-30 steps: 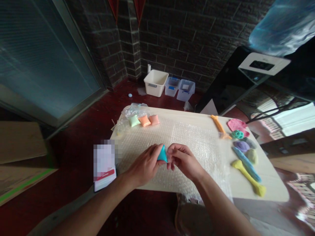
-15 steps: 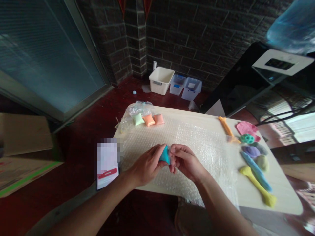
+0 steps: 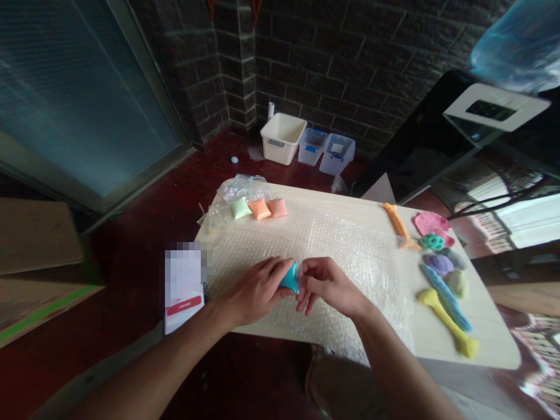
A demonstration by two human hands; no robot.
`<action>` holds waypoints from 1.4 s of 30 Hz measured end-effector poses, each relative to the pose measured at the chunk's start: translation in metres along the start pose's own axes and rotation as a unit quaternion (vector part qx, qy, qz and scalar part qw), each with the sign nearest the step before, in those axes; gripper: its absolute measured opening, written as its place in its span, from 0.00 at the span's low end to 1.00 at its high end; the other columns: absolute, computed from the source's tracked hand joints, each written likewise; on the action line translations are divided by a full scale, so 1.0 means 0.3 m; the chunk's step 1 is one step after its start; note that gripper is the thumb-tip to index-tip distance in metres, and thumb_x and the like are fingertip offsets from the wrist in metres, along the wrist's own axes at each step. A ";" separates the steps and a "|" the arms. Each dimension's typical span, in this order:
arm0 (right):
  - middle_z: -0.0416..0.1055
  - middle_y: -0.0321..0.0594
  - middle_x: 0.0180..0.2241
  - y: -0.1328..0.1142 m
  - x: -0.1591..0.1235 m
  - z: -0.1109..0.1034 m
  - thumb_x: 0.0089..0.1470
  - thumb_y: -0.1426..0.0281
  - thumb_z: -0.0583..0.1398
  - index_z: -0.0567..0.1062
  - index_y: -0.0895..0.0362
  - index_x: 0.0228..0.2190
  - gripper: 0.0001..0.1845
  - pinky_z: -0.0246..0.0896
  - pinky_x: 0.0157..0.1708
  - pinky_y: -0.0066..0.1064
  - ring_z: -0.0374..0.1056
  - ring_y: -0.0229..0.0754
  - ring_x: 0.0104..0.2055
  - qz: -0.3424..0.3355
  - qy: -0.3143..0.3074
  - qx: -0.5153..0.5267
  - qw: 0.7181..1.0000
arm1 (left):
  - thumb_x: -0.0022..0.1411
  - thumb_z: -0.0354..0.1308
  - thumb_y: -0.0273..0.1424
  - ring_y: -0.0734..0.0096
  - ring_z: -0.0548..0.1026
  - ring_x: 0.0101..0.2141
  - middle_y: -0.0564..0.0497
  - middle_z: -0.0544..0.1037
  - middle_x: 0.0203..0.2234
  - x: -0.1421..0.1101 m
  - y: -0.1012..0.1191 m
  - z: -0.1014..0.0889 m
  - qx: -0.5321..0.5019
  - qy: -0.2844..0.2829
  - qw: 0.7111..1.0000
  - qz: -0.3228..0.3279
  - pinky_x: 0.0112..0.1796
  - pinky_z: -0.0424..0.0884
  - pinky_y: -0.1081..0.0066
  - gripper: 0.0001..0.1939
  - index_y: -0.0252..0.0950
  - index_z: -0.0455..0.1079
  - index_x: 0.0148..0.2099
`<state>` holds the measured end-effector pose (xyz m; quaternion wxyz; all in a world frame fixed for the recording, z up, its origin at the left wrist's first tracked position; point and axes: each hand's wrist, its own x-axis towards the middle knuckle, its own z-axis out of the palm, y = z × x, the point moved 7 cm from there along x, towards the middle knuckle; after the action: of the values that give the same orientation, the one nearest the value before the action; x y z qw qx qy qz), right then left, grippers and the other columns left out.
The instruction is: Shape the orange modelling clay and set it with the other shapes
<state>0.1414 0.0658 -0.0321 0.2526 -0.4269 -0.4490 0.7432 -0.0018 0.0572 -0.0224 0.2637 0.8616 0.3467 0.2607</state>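
Observation:
Over the bubble wrap [image 3: 345,245] on the table, my left hand [image 3: 260,289] is closed round a small blue packet of modelling clay [image 3: 290,279]. The fingers of my right hand [image 3: 326,284] pinch the clear plastic edge on the packet's right side. Beyond my hands lie a pale green packet [image 3: 240,208], an orange packet [image 3: 259,209] and a salmon-pink packet [image 3: 278,207], side by side. Clear plastic bags [image 3: 245,185] lie crumpled behind them at the far left corner.
Along the table's right side lie shaped clay pieces: an orange bone [image 3: 398,226], a pink flat piece [image 3: 431,226], a green holed piece [image 3: 431,241], a purple lump [image 3: 438,264], a blue stick [image 3: 447,297] and a yellow bone [image 3: 450,324]. Bins [image 3: 282,140] stand on the floor behind.
My right hand's fingers have shifted slightly at the packet's plastic edge, and its lower fingers hang more spread. The blue packet stays between both hands. The whole view has shifted a little.

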 end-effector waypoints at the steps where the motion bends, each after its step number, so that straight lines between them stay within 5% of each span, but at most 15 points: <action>1: 0.80 0.38 0.23 0.004 -0.002 -0.006 0.51 0.70 0.68 0.75 0.58 0.28 0.06 0.75 0.19 0.25 0.80 0.41 0.22 0.008 0.005 -0.019 1.000 | 0.79 0.55 0.38 0.44 0.78 0.56 0.35 0.79 0.57 0.000 0.001 0.003 0.010 -0.006 1.000 0.002 0.56 0.77 0.45 0.25 0.37 0.62 0.72; 9: 0.78 0.37 0.23 -0.015 -0.009 -0.006 0.56 0.67 0.66 0.77 0.57 0.27 0.09 0.69 0.18 0.24 0.74 0.36 0.20 -0.029 -0.033 -0.084 0.996 | 0.75 0.60 0.35 0.46 0.78 0.53 0.37 0.78 0.55 0.003 0.021 -0.016 0.010 -0.017 1.000 0.017 0.56 0.76 0.50 0.26 0.37 0.66 0.70; 12: 0.74 0.35 0.20 -0.040 -0.008 -0.016 0.60 0.64 0.63 0.74 0.55 0.24 0.14 0.61 0.17 0.24 0.67 0.34 0.17 -0.077 0.024 -0.127 0.989 | 0.73 0.60 0.39 0.44 0.75 0.58 0.34 0.74 0.59 0.007 0.044 -0.069 -0.005 0.034 0.999 0.008 0.59 0.72 0.47 0.28 0.34 0.65 0.70; 15: 0.69 0.33 0.19 -0.094 -0.024 -0.007 0.64 0.64 0.60 0.70 0.54 0.23 0.17 0.55 0.20 0.27 0.61 0.34 0.19 -0.171 0.116 -0.236 0.950 | 0.74 0.57 0.41 0.52 0.76 0.50 0.40 0.77 0.47 0.014 0.052 -0.127 -0.055 0.114 0.991 -0.044 0.53 0.74 0.54 0.16 0.34 0.70 0.55; 18: 0.66 0.32 0.20 -0.140 -0.050 0.050 0.66 0.66 0.60 0.69 0.53 0.24 0.17 0.52 0.24 0.30 0.59 0.36 0.21 -0.256 0.152 -0.371 0.879 | 0.76 0.55 0.42 0.64 0.74 0.33 0.51 0.74 0.30 0.022 0.040 -0.120 -0.093 0.109 0.983 -0.112 0.37 0.70 0.65 0.16 0.40 0.66 0.36; 22: 0.66 0.32 0.21 -0.144 -0.059 0.105 0.68 0.69 0.58 0.67 0.52 0.28 0.14 0.52 0.25 0.31 0.58 0.37 0.22 -0.288 0.137 -0.436 0.841 | 0.79 0.50 0.37 0.66 0.75 0.29 0.51 0.77 0.27 0.021 0.032 -0.094 -0.068 0.092 0.986 -0.125 0.32 0.65 0.66 0.17 0.40 0.66 0.34; 29: 0.66 0.32 0.21 -0.128 -0.053 0.105 0.68 0.70 0.57 0.66 0.52 0.28 0.14 0.54 0.25 0.30 0.60 0.37 0.21 -0.300 0.127 -0.457 0.828 | 0.77 0.49 0.30 0.66 0.78 0.29 0.49 0.81 0.29 0.026 0.030 -0.083 0.000 0.056 0.994 -0.093 0.31 0.64 0.67 0.14 0.38 0.74 0.39; 42: 0.65 0.31 0.17 -0.125 -0.047 0.088 0.63 0.70 0.58 0.72 0.55 0.23 0.16 0.50 0.23 0.27 0.58 0.33 0.19 -0.275 0.187 -0.441 0.833 | 0.69 0.57 0.24 0.69 0.76 0.23 0.52 0.79 0.22 0.032 0.024 -0.115 0.078 0.103 0.988 -0.080 0.28 0.56 0.67 0.12 0.37 0.70 0.31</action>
<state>0.1257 0.0607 0.0130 0.3108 -0.4829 -0.7724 0.2714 -0.0143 0.0691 0.0097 0.1783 0.8176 0.4588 0.2987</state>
